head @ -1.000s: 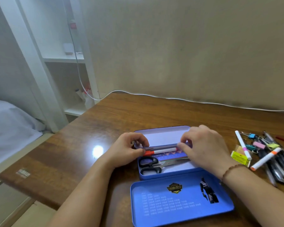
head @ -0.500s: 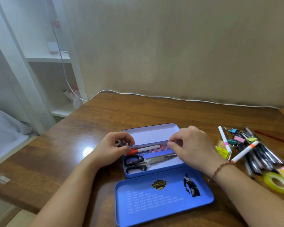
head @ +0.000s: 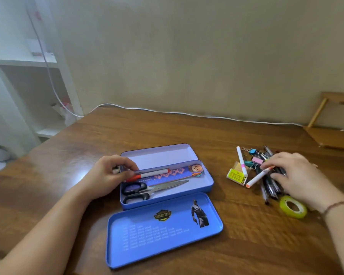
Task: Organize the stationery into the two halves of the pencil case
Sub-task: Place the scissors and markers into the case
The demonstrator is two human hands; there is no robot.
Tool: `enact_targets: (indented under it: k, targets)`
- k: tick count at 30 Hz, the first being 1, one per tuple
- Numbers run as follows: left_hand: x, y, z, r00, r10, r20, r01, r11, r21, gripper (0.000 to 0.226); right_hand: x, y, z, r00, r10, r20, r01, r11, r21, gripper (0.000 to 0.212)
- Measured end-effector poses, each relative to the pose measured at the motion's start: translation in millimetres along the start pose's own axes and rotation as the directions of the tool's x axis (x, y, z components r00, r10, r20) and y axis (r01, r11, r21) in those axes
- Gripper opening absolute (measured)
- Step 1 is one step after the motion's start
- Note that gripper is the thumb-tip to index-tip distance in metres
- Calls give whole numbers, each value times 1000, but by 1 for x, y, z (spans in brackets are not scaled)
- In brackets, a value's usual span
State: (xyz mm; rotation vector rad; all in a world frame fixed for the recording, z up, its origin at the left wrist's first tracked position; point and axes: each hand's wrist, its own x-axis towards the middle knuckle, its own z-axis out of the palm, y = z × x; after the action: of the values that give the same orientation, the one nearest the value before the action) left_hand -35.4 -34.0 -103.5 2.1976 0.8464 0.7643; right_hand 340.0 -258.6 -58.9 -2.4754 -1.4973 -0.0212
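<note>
The blue tin pencil case lies open mid-table: raised lid at the back, a deep half and a shallow front half with nothing in it. The deep half holds black-handled scissors, a cartoon ruler, a red-capped marker and a grey pen. My left hand pinches the grey pen's left end. My right hand is over the pile of pens, thumb and forefinger closed on the upper end of a white orange-tipped marker.
Beside the pile lie a white pink-banded marker, a small yellow box, coloured binder clips and a yellow-green tape roll. A white cable runs along the wall. A wooden stand sits far right, white shelves left.
My right hand has left the case and moved right onto the pile of pens. My left hand stays at the case's left end. The view has swung right.
</note>
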Motion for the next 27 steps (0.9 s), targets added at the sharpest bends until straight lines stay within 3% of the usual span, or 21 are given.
enact_targets:
  k: [8,13,16,19,22,27]
  targets:
    - [-1,1,2,1000,-24,14,24,1000,-13,20,5,2,5,999,-34,5,34,998,59,27]
    - [-3,4,3,1000,-20,-9,20,1000,15,11,5,8,7,997,-81,1,81,991,104,32]
    - [-4,9,7,998,5,-59,-1,998,68,12,2,-3,3,953,-225,-203,259,952,161,33]
    - [-3,14,14,997,63,-54,-55,991,125,21,-6,-48,-2,856,-405,-322,478,857,191,11]
    - [-2,15,14,998,60,-35,-56,993,102,24,-4,-98,9,796,-545,-265,588,800,119,13]
    - [-3,18,12,996,88,-18,-87,994,63,27,17,-150,44,795,-592,-135,600,800,26,13]
